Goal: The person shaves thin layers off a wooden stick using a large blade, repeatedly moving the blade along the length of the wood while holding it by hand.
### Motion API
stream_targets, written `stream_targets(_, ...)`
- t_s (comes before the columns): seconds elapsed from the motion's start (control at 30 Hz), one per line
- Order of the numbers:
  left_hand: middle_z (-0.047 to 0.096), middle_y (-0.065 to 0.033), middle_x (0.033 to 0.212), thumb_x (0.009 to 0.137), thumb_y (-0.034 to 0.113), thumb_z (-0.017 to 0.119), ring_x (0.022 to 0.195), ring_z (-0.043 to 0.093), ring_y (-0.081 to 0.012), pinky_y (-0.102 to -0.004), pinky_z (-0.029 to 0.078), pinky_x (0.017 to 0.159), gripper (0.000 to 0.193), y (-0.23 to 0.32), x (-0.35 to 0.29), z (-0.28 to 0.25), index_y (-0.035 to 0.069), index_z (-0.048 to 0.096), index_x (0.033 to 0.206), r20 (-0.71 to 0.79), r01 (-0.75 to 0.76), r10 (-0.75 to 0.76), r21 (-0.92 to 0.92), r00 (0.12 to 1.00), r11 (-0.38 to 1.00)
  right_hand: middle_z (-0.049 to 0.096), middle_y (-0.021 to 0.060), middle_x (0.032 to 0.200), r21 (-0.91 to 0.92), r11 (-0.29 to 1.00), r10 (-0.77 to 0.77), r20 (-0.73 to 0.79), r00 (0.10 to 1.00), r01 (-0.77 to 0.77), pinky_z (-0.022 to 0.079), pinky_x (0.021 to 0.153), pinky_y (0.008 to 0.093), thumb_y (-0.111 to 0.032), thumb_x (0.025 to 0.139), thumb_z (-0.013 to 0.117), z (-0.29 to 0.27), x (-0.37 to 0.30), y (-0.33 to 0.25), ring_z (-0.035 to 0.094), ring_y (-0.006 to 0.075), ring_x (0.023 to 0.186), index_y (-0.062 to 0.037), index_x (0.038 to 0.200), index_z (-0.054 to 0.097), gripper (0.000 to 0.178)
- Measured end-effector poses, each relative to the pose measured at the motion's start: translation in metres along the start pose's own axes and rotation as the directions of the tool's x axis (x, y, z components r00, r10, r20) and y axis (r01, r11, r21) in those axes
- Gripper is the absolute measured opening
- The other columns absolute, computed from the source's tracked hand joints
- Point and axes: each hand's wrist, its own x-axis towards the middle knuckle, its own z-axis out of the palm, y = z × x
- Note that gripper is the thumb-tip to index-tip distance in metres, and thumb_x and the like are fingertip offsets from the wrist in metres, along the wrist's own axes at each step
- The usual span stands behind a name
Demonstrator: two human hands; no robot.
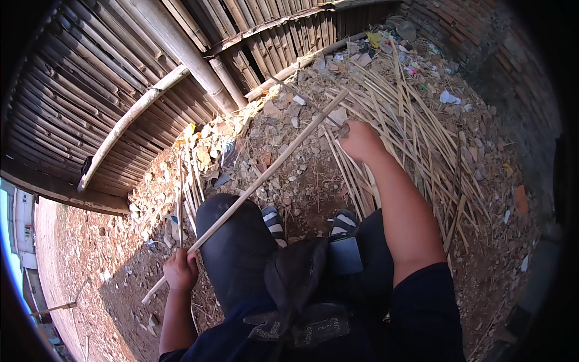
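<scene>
A long pale bamboo strip (pixel 259 180) slants from the lower left up across my left knee to the upper middle. My left hand (pixel 181 269) is closed round it near its lower end. My right hand (pixel 362 141) is closed on a knife with a long, thin, dark blade (pixel 303 98) that points to the upper left. The blade crosses the strip near its far end; whether the two touch I cannot tell. My right fingers hide the knife's handle.
A large pile of split bamboo strips (pixel 416 127) lies to the right, and a few more strips (pixel 192 175) lie beyond my left hand. A bamboo wall (pixel 108 78) rises at the far left. Rubble and litter (pixel 271 111) cover the ground. A phone-like dark slab (pixel 344 256) rests on my lap.
</scene>
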Motion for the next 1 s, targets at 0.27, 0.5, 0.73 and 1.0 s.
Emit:
stream_targets(0.27, 0.061, -0.0172, 0.069, 0.1, 0.033, 0.058, 0.062, 0.062, -0.0426, -0.0534, 0.048, 0.057, 0.028, 0.019, 0.015, -0.036, 0.008, 0.058, 0.087, 0.171, 0.055, -0.062, 0.046, 0.983, 0.997, 0.072, 0.0209, 0.114, -0.02, 0.998, 0.053, -0.082, 0.995, -0.055, 0.055, 0.094, 0.0484, -0.023, 0.08, 0.07, 0.001, -0.002, 0.006, 0.068, 0.0387, 0.108, -0.0058, 0.117, 0.07, 0.041)
stream_targets(0.5, 0.065, -0.0186, 0.077, 0.097, 0.032, 0.065, 0.068, 0.065, -0.0432, -0.0536, 0.049, 0.06, 0.027, 0.053, 0.026, -0.043, 0.006, 0.059, 0.095, 0.081, -0.034, 0.037, -0.043, 0.996, 0.998, 0.072, 0.0174, 0.118, -0.124, 0.989, -0.075, 0.051, 0.996, 0.08, 0.055, 0.094, 0.0473, -0.025, 0.081, 0.071, 0.001, -0.015, -0.021, 0.068, 0.0372, 0.11, -0.0118, 0.122, 0.071, 0.044)
stream_targets(0.73, 0.062, -0.0216, 0.07, 0.101, 0.031, 0.061, 0.07, 0.064, -0.0464, -0.0563, 0.048, 0.063, 0.031, 0.051, 0.028, -0.051, 0.006, 0.053, 0.084, 0.297, 0.14, -0.107, -0.092, 0.949, 0.986, 0.072, 0.0184, 0.118, -0.092, 0.991, -0.097, 0.029, 0.995, 0.099, 0.055, 0.096, 0.0468, -0.038, 0.083, 0.076, -0.003, -0.017, -0.003, 0.069, 0.0369, 0.11, -0.0103, 0.129, 0.069, 0.054)
stream_targets(1.0, 0.06, -0.0263, 0.071, 0.105, 0.031, 0.055, 0.073, 0.062, -0.0497, -0.0547, 0.047, 0.064, 0.039, 0.046, 0.031, -0.053, 0.001, 0.054, 0.081, 0.454, 0.232, -0.082, -0.287, 0.887, 0.929, 0.071, 0.0236, 0.107, -0.019, 0.975, -0.222, -0.005, 0.975, 0.222, 0.055, 0.089, 0.0475, -0.036, 0.082, 0.078, 0.009, -0.011, -0.003, 0.069, 0.0401, 0.102, -0.0023, 0.12, 0.069, 0.051)
